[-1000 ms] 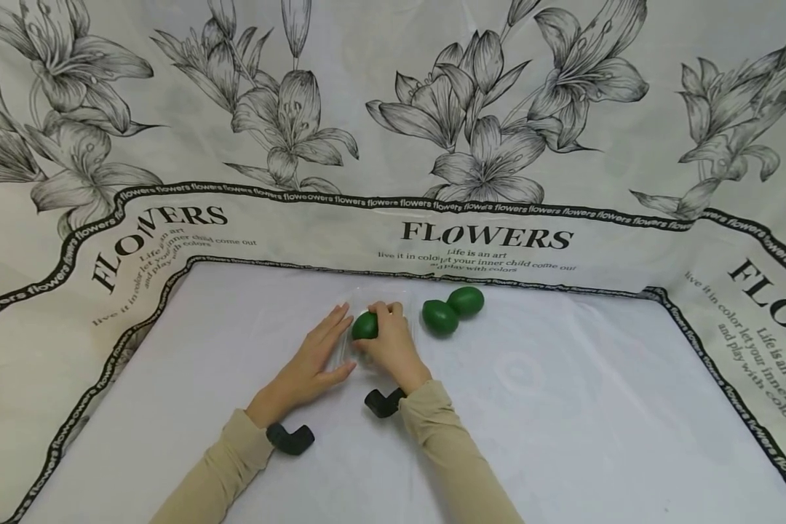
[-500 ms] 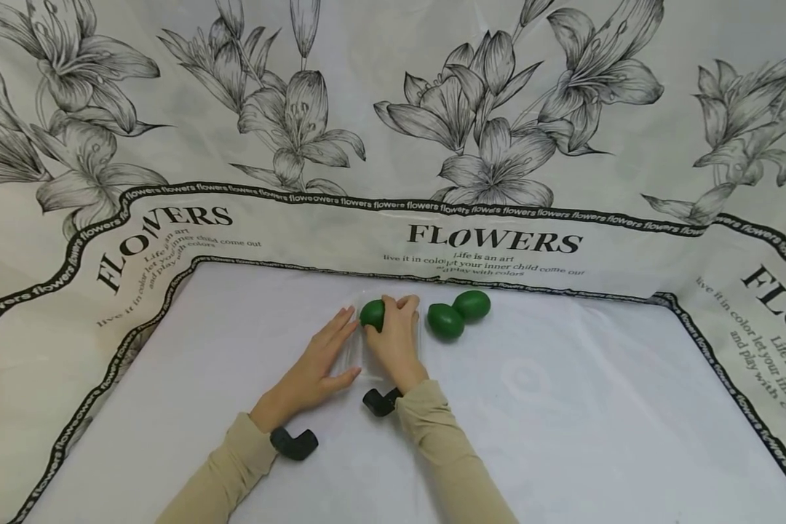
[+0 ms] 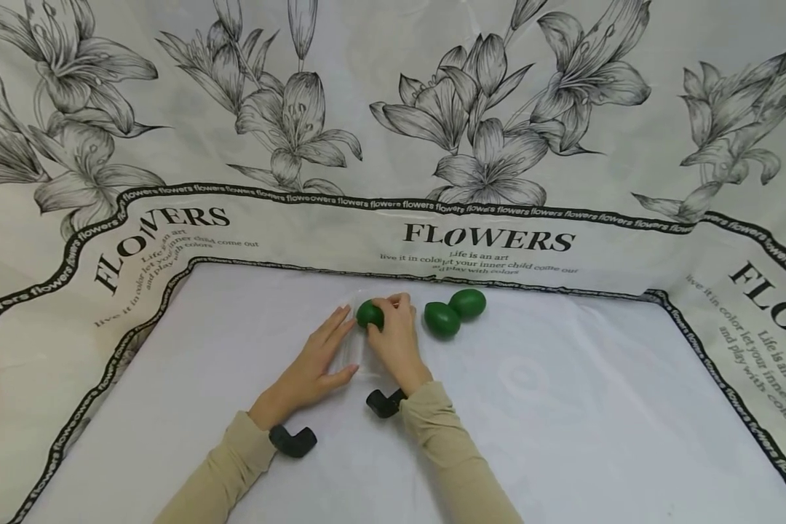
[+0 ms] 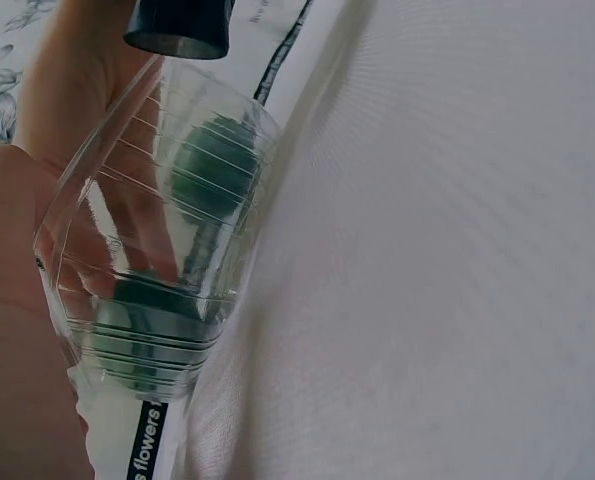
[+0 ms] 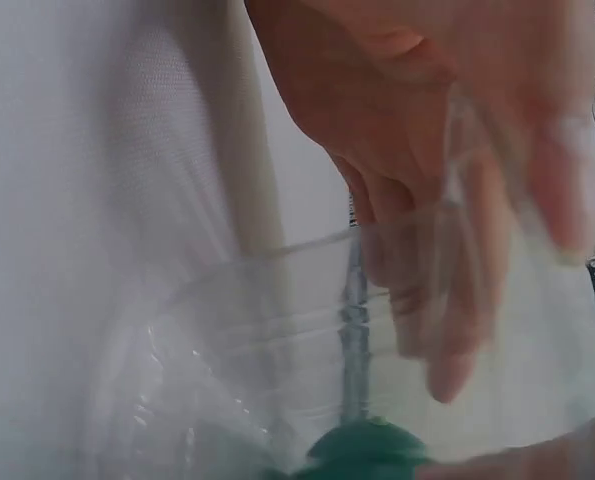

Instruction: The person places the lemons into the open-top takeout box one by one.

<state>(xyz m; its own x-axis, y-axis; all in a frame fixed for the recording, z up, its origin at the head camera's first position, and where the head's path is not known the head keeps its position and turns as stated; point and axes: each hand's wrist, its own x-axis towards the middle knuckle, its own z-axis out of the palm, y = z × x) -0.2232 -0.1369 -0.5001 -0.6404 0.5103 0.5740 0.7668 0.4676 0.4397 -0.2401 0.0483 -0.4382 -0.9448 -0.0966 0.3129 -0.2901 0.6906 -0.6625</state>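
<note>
A clear plastic container (image 3: 367, 362) stands near the back middle of the white tabletop. My left hand (image 3: 306, 372) lies along its left side, fingers straight and thumb spread toward the near side. At the container, my right hand (image 3: 396, 340) grips a dark green lime (image 3: 368, 314) between thumb and fingers, covering its right part. Through the ribbed container wall (image 4: 247, 115) in the left wrist view, a green lime (image 4: 215, 168) shows blurred. The right wrist view has a green lime (image 5: 367, 442) low behind the clear wall.
Two more green limes lie just right of the container, the nearer lime (image 3: 442, 320) against the farther lime (image 3: 468, 304). Black wrist-worn pieces (image 3: 293, 441) jut out at both cuffs. A flower-printed cloth (image 3: 491, 236) rises behind the table.
My right hand and its lime have shifted slightly toward the back of the container. My left hand stays at the container's side, and the two loose limes keep their places.
</note>
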